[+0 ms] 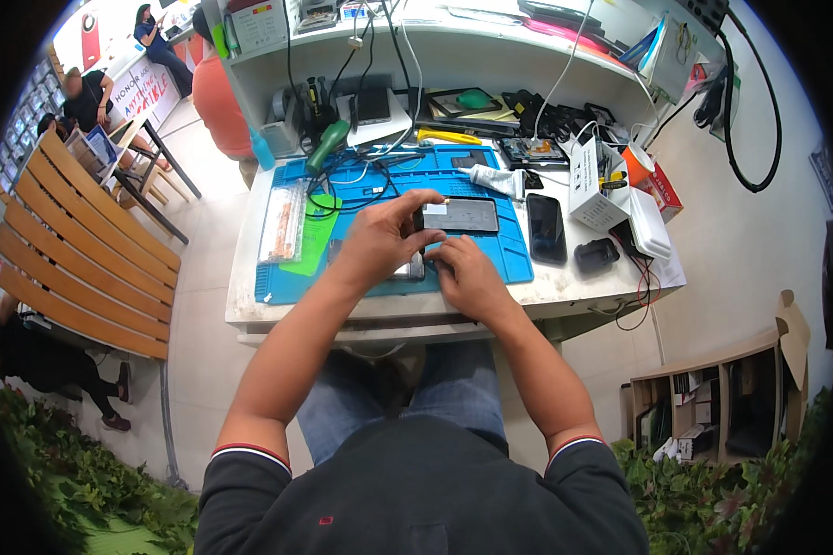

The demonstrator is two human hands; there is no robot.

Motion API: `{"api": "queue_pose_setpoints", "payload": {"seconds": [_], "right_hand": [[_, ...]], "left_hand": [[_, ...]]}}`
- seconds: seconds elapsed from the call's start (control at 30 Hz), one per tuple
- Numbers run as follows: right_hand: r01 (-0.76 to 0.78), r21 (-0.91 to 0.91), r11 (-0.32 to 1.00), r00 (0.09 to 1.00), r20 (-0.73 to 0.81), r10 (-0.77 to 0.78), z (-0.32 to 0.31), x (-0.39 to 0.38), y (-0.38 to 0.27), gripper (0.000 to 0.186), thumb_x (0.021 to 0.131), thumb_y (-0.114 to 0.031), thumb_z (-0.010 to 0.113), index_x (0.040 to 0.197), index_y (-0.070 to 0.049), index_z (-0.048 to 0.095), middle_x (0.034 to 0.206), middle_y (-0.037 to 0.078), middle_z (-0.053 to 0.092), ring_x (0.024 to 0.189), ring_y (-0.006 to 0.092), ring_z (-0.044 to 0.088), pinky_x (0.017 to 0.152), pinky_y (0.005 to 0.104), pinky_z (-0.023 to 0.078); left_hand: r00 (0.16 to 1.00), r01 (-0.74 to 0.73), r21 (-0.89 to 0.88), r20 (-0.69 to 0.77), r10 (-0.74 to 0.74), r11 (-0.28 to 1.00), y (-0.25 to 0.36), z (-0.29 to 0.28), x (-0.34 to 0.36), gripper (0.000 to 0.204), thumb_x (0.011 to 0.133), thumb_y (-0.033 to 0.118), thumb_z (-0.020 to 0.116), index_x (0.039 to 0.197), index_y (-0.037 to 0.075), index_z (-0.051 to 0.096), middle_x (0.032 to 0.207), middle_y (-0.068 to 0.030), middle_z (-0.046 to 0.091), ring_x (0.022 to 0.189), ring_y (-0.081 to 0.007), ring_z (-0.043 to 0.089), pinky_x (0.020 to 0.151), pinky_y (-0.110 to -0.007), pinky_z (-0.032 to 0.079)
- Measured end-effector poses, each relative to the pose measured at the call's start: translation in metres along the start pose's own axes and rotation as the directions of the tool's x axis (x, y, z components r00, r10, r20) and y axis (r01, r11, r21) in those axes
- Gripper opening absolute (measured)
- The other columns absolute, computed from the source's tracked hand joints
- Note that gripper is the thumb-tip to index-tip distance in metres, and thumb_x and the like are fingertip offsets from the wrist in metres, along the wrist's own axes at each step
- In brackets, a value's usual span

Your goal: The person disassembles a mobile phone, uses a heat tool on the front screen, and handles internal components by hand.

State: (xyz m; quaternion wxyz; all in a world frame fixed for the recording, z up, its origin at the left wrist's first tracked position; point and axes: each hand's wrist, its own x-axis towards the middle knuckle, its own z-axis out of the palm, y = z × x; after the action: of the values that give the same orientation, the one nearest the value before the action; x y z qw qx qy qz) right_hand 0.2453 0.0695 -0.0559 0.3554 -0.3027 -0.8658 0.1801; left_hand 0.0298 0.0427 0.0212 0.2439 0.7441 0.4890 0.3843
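On a blue work mat [514,254], my left hand [379,242] curves its thumb and forefinger around a dark edge at the left end of a grey, dark-rimmed phone panel [467,215]. I cannot make out whether it grips the panel or a small part. My right hand [469,277] is close below, with bent fingers near the left thumb. Whatever lies between its fingertips is hidden. Under both hands lies a second phone-like part [411,269], mostly covered. A white tube [492,179] lies beyond the panel, and a dark smartphone [547,228] is to the right.
Left on the mat are a green sheet [317,242] and a clear plastic pack [282,222]. A green-handled tool [328,146] and tangled cables lie behind. At right stand a white box [597,190] and a black object [596,255]. A shelf [491,35] overhangs the back.
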Motion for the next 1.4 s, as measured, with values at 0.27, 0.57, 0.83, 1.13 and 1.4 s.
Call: {"api": "queue_pose_setpoints", "payload": {"seconds": [0.27,0.57,0.83,1.13,1.4], "right_hand": [[-0.026,0.001,1.000,1.000,0.013,0.026,-0.001,-0.002,-0.006,0.018,0.095,0.000,0.068,0.110,-0.001,0.078,0.103,0.015,0.069,0.103,0.0382,0.064,0.090,0.0496,0.056],[-0.004,-0.012,1.000,1.000,0.013,0.004,0.002,-0.003,-0.005,0.018,0.094,0.001,0.069,0.110,0.000,0.077,0.103,0.016,0.070,0.102,0.0390,0.064,0.091,0.0495,0.055],[0.005,-0.002,1.000,1.000,0.007,-0.005,0.002,-0.001,-0.002,0.019,0.095,0.001,0.069,0.113,-0.001,0.076,0.107,0.016,0.070,0.104,0.0390,0.064,0.092,0.0491,0.054],[0.016,-0.026,1.000,1.000,0.017,-0.016,-0.001,0.002,-0.002,0.016,0.096,-0.003,0.075,0.112,-0.001,0.074,0.106,0.014,0.070,0.103,0.0382,0.064,0.092,0.0485,0.053],[0.027,-0.001,1.000,1.000,0.012,-0.027,0.000,0.009,-0.004,0.014,0.094,-0.008,0.080,0.107,-0.003,0.075,0.102,0.014,0.072,0.101,0.0371,0.066,0.090,0.0480,0.055]], "left_hand": [[0.998,0.057,0.059,0.018,-0.058,0.997,0.003,-0.005,-0.003,0.061,0.099,0.004,0.083,0.155,0.019,0.064,0.121,-0.0088,0.079,0.089,-0.0191,0.079,0.086,-0.033,0.062],[0.984,-0.169,-0.014,-0.065,0.168,0.985,-0.002,-0.004,-0.006,0.066,0.096,0.001,0.084,0.156,0.019,0.063,0.104,-0.0106,0.079,0.084,-0.0190,0.078,0.080,-0.037,0.062],[0.992,-0.125,-0.027,-0.039,0.124,0.992,-0.006,-0.002,-0.012,0.078,0.095,0.004,0.087,0.163,0.023,0.055,0.097,-0.0088,0.079,0.085,-0.0204,0.079,0.081,-0.038,0.063],[0.982,-0.134,-0.021,-0.140,0.130,0.991,-0.019,0.010,-0.018,0.092,0.088,0.005,0.095,0.167,0.022,0.052,0.097,-0.0062,0.079,0.082,-0.0168,0.080,0.079,-0.032,0.065],[0.955,-0.117,-0.025,-0.278,0.105,0.993,-0.029,0.012,-0.023,0.095,0.087,0.007,0.098,0.168,0.019,0.050,0.095,-0.0046,0.079,0.081,-0.0113,0.079,0.078,-0.031,0.065]]}}
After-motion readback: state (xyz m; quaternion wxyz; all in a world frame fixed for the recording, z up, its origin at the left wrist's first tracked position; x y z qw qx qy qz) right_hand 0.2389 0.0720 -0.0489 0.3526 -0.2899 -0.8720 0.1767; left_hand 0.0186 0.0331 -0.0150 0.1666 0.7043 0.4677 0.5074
